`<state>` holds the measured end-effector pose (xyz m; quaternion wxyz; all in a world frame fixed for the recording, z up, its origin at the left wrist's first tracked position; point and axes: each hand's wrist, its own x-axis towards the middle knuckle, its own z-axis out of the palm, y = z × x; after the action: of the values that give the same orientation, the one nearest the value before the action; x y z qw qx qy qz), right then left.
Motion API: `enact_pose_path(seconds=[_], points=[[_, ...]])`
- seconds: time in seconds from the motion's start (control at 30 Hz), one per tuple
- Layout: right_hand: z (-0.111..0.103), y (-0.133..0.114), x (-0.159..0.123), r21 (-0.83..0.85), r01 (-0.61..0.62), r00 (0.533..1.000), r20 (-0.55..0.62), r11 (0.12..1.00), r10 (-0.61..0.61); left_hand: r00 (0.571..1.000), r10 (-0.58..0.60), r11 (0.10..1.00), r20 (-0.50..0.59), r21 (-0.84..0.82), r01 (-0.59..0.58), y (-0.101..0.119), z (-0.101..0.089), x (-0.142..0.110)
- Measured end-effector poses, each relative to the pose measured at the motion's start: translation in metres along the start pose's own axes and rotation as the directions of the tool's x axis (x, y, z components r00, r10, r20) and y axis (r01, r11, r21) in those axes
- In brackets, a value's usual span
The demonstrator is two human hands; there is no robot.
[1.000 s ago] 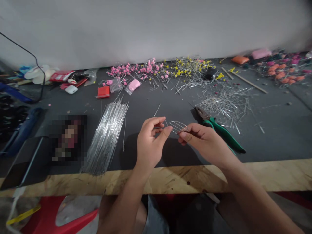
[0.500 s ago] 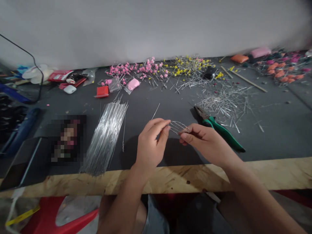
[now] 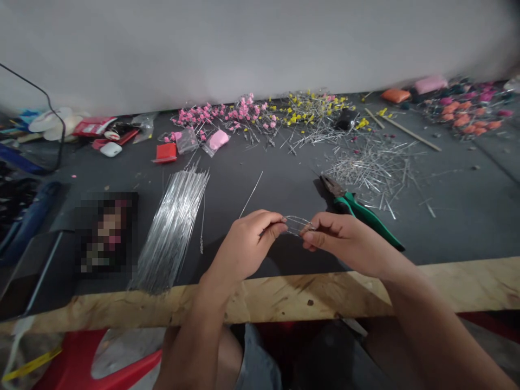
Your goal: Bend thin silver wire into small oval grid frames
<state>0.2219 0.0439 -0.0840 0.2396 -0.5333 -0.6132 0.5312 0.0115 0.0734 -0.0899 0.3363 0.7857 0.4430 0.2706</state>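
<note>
Between my hands stretches a thin silver wire, bent into narrow loops. My left hand pinches its left end between thumb and fingertips. The other end is pinched by my right hand, whose curled fingers hide part of it. Pliers with green handles lie on the table just beyond my right hand. A single straight wire shows past my left hand. Farther left rests a thick bundle of straight silver wires, with one wire twisted at its end beside it.
Pink-tipped wires and yellow-tipped wires are heaped along the wall. Loose cut wires lie scattered behind the pliers. A red packet and a pink packet sit behind the bundle. The table's wooden edge runs nearest me.
My left hand has lowered slightly and its wrist has tilted. The wire loops between my hands look flatter and closer together. The whole view has shifted a little.
</note>
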Motion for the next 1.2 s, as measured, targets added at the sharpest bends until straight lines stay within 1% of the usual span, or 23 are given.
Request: enact_pose_path(seconds=[0.1,0.23,0.3,0.4,0.47,0.53,0.7,0.9,1.13,1.2], points=[[-0.0016,0.0021,-0.0014,0.000,-0.011,1.000,0.022,1.000,0.011,0.999,-0.008,1.000,0.039,0.009,0.008,0.0004,0.0003,-0.0006],[-0.0033,0.0022,-0.0027,-0.019,-0.028,0.998,0.051,0.999,0.029,0.998,0.011,1.000,0.067,0.009,-0.012,0.0010,0.0004,-0.0008],[-0.0036,0.0020,-0.0025,0.006,-0.019,0.999,0.049,1.000,0.018,0.999,0.023,1.000,0.046,0.019,-0.023,0.0016,0.0009,-0.0004],[-0.0028,0.0020,-0.0013,0.052,-0.004,1.000,0.024,0.999,0.003,0.999,0.040,0.999,-0.033,0.027,-0.040,0.0018,0.0024,0.0003],[-0.0019,0.0019,-0.0006,0.054,0.000,1.000,0.009,0.999,0.000,0.996,0.046,0.999,-0.073,0.021,-0.045,0.0011,0.0036,0.0004],[-0.0010,0.0014,-0.0002,0.037,0.001,1.000,0.000,0.999,-0.001,0.996,0.034,0.999,-0.082,0.004,-0.033,0.0000,0.0045,0.0001],[-0.0001,-0.0010,-0.0003,0.015,-0.011,1.000,-0.007,1.000,0.011,0.998,-0.016,0.996,-0.059,-0.085,0.011,-0.0016,0.0043,-0.0018],[-0.0002,-0.0030,-0.0005,0.025,-0.014,1.000,-0.009,1.000,0.014,0.998,-0.005,0.999,-0.058,-0.032,0.003,-0.0011,0.0025,-0.0030],[-0.0012,-0.0039,-0.0020,0.048,-0.019,0.999,0.042,0.999,0.017,0.999,-0.012,0.999,0.035,-0.037,0.013,0.0010,-0.0036,-0.0070],[-0.0009,-0.0037,-0.0022,0.086,-0.012,0.999,0.049,0.996,0.007,0.999,-0.015,0.998,0.030,-0.055,0.017,0.0020,-0.0048,-0.0072]])
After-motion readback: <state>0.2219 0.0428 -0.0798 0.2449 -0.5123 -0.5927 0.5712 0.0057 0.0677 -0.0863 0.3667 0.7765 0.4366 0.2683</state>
